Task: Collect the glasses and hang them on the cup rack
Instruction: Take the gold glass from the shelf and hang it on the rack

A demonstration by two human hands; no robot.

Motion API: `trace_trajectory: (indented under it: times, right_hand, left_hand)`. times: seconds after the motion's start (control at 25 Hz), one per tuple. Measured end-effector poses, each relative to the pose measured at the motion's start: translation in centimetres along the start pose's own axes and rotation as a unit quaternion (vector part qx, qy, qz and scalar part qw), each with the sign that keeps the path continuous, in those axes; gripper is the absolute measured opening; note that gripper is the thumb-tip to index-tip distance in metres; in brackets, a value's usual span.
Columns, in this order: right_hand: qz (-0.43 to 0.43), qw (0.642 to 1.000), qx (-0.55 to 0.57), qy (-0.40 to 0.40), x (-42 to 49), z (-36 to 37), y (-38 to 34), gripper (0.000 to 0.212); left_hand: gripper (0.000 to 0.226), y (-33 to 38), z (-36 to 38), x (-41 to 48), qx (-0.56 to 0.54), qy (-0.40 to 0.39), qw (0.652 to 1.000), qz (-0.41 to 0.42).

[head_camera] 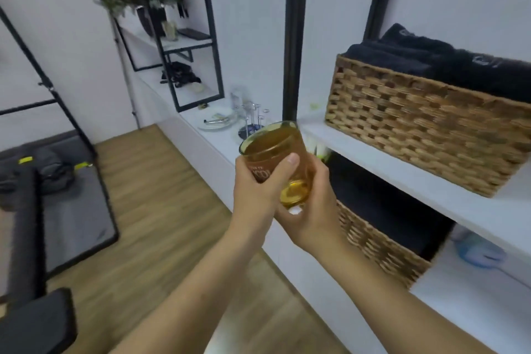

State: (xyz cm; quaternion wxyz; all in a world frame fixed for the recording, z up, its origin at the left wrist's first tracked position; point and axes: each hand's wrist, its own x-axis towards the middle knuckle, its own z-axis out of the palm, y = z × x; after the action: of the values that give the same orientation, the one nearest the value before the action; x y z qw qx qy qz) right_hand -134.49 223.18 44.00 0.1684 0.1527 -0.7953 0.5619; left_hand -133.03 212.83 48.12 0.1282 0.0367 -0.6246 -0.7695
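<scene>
Amber glass [273, 158]: clamped in both grips, left hand [258, 190] round the side, right hand [311, 210] under the base. Step judged: carrying. Cup rack [253, 121] seen ahead on the bench [221, 144]; inversion onto a peg required next

Amber glass [275, 158] held in front of the white shelving, tilted with the open mouth toward the camera. Left hand [260, 187] wrapped around the printed side, thumb across the front. Right hand [311, 210] cupped under the base. Cup rack [253, 121] beyond the glass on the white counter [218, 141], beside a plate [217, 122]. Wicker basket [425, 129] with dark towels [425, 57] on the upper shelf, right. Second wicker basket [379, 244] on the shelf below. Wooden floor [161, 198] at left.
</scene>
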Motion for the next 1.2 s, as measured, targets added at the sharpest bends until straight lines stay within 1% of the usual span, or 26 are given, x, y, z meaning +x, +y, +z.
trace_trajectory:
  times: [0.08, 0.24, 0.28, 0.36, 0.44, 0.56, 0.64, 0.68, 0.76, 0.8, 0.88, 1.0, 1.08, 1.2]
  right_hand:
    - [0.002, 1.000, 0.000, -0.023, 1.9, 4.4, 0.3, 0.088]
    - [0.005, 0.997, -0.003, -0.077, 6.7, 13.5, 0.2, 0.088]
    - [0.005, 0.996, -0.004, -0.089, 8.1, 15.9, -0.1, 0.086]
    - [0.016, 0.993, 0.002, -0.114, 10.7, 20.4, -1.0, 0.080]
    - [0.026, 0.993, 0.018, -0.112, 13.4, 24.2, -1.8, 0.080]
    - [0.049, 0.994, 0.060, -0.080, 17.2, 27.6, -1.6, 0.079]
    - [0.069, 0.991, 0.087, -0.068, 20.0, 29.1, -0.6, 0.079]
    - [0.083, 0.989, 0.098, -0.070, 21.5, 29.8, 0.1, 0.080]
    - [0.118, 0.983, 0.119, -0.076, 24.9, 31.2, 2.1, 0.079]
    - [0.134, 0.979, 0.130, -0.078, 26.9, 31.8, 3.4, 0.075]
    - [0.159, 0.972, 0.153, -0.076, 30.6, 32.9, 6.1, 0.069]
    - [0.156, 0.975, 0.148, -0.056, 37.3, 33.8, 10.2, 0.065]
    - [0.156, 0.978, 0.129, -0.057, 41.3, 34.0, 12.6, 0.056]
    - [0.127, 0.988, 0.068, -0.050, 46.8, 33.8, 15.8, 0.056]
  left_hand:
    - [0.059, -0.2, -4.2, 3.3, -0.016, 0.020, 1.000, -0.007]
    - [0.064, -0.3, -12.8, 9.7, -0.040, 0.065, 0.997, -0.020]
    - [0.066, -0.1, -15.2, 11.8, -0.044, 0.081, 0.996, -0.020]
    - [0.078, 0.4, -20.0, 15.7, -0.044, 0.107, 0.993, -0.028]
    - [0.085, 1.0, -24.0, 19.6, -0.062, 0.122, 0.990, -0.033]
    - [0.086, 0.0, -27.5, 24.5, -0.126, 0.105, 0.984, -0.074]
    - [0.080, -1.1, -28.5, 27.2, -0.188, 0.089, 0.971, -0.116]
    - [0.071, -1.7, -28.5, 28.6, -0.211, 0.083, 0.965, -0.133]
    - [0.040, -2.9, -28.0, 31.5, -0.236, 0.073, 0.957, -0.154]
    - [0.032, -3.6, -27.6, 33.2, -0.240, 0.068, 0.955, -0.161]
    - [0.032, -4.8, -26.9, 36.3, -0.224, 0.059, 0.957, -0.174]
    - [0.038, -6.9, -25.8, 42.7, -0.130, 0.041, 0.965, -0.222]
    - [0.043, -8.0, -24.9, 47.3, -0.052, 0.051, 0.968, -0.241]
    - [0.037, -9.5, -23.5, 53.6, -0.001, 0.065, 0.971, -0.229]
